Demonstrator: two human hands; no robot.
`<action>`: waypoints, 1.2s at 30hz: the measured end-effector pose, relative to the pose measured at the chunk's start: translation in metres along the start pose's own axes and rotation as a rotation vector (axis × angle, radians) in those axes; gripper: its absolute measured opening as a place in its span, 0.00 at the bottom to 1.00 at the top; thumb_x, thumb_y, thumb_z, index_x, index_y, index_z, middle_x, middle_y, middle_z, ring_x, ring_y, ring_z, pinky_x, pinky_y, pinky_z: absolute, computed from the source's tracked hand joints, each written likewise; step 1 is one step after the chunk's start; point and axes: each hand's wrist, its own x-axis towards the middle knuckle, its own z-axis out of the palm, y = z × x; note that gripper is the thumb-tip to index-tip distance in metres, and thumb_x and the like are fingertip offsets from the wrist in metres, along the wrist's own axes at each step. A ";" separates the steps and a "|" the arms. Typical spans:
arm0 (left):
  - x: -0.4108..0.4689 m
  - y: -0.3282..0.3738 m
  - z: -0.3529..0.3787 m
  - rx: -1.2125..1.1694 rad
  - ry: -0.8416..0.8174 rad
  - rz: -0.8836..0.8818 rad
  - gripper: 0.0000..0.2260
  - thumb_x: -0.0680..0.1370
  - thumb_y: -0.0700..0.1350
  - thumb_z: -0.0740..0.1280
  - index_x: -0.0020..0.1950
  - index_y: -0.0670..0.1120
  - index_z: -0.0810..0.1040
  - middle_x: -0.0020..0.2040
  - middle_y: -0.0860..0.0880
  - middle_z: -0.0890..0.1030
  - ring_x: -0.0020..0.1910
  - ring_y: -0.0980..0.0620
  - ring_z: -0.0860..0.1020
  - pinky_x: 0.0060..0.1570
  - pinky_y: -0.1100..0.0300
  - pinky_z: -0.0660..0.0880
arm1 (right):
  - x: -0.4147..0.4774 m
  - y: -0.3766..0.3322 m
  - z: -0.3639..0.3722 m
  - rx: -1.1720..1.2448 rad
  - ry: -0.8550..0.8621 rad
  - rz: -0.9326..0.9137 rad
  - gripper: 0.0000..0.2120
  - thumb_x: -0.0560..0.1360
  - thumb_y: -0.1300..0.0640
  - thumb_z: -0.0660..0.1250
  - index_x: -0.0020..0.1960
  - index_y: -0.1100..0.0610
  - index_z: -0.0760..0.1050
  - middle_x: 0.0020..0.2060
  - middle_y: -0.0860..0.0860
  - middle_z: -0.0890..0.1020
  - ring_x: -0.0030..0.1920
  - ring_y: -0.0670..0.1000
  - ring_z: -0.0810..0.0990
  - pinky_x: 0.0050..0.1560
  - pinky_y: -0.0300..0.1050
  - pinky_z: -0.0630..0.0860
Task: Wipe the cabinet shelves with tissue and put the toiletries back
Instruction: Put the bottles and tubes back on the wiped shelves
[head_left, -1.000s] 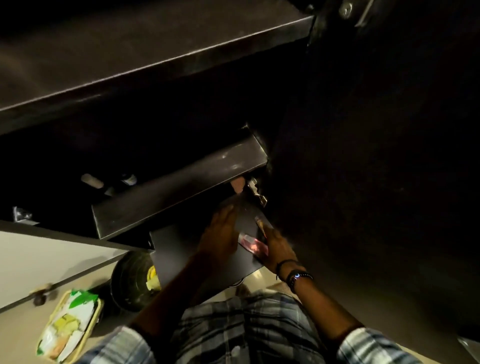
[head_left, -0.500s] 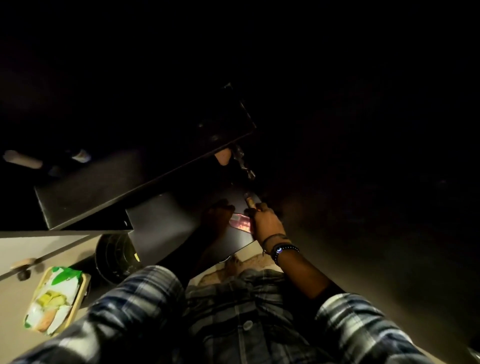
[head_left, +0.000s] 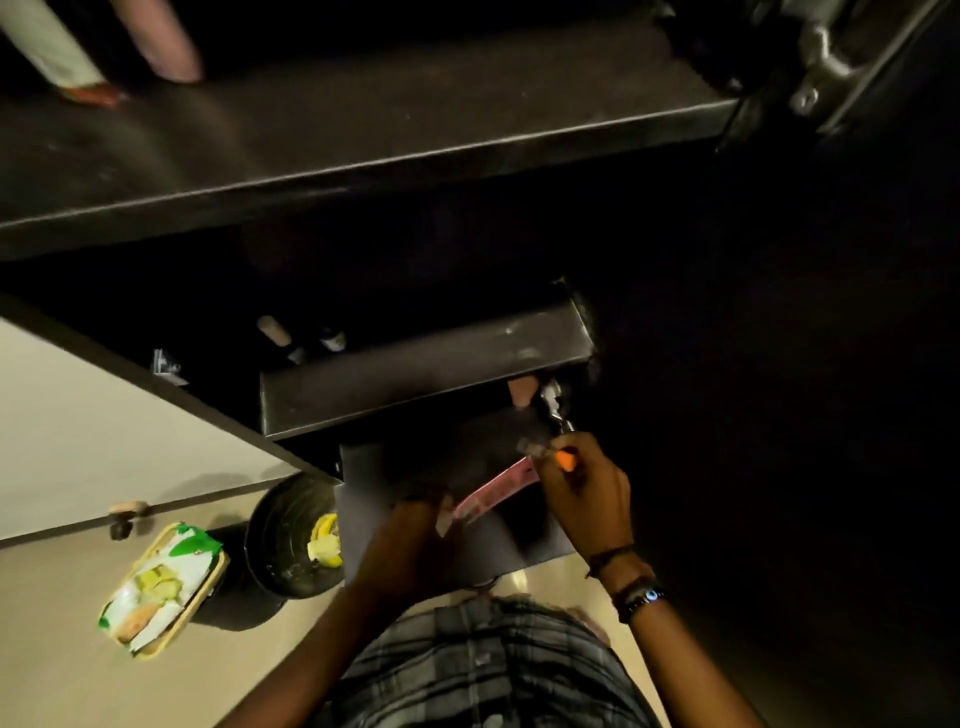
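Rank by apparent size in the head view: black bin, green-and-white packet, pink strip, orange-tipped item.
Tied first: black bin and green-and-white packet. They look alike, and the dark board hides part of the bin, so they are unranked.
Third: pink strip.
Smallest: orange-tipped item, mostly hidden in the right hand.

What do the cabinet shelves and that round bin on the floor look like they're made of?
Cabinet shelves: probably dark laminated board, matte with a dull sheen and thin straight edges. Bin: likely black plastic, its wall faintly glossy; too dim to be sure.
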 end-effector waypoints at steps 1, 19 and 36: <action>-0.008 0.002 -0.013 -0.032 0.085 0.006 0.11 0.75 0.49 0.67 0.55 0.46 0.78 0.48 0.44 0.82 0.48 0.42 0.79 0.42 0.55 0.70 | 0.001 -0.011 -0.003 0.055 0.048 -0.037 0.04 0.72 0.57 0.70 0.45 0.51 0.74 0.35 0.43 0.78 0.34 0.40 0.76 0.36 0.33 0.72; 0.043 -0.001 -0.132 -0.338 0.550 -0.198 0.03 0.71 0.47 0.71 0.43 0.50 0.81 0.40 0.50 0.83 0.42 0.50 0.81 0.43 0.57 0.78 | 0.086 -0.144 0.013 0.229 0.111 -0.253 0.04 0.70 0.54 0.69 0.40 0.52 0.75 0.35 0.51 0.80 0.35 0.51 0.78 0.37 0.46 0.77; 0.045 -0.002 -0.110 -0.335 0.691 -0.179 0.15 0.75 0.44 0.68 0.61 0.46 0.74 0.57 0.45 0.72 0.50 0.47 0.77 0.52 0.51 0.77 | 0.126 -0.135 0.020 -0.064 -0.047 -0.100 0.16 0.72 0.50 0.69 0.38 0.65 0.78 0.32 0.61 0.81 0.38 0.62 0.81 0.36 0.47 0.75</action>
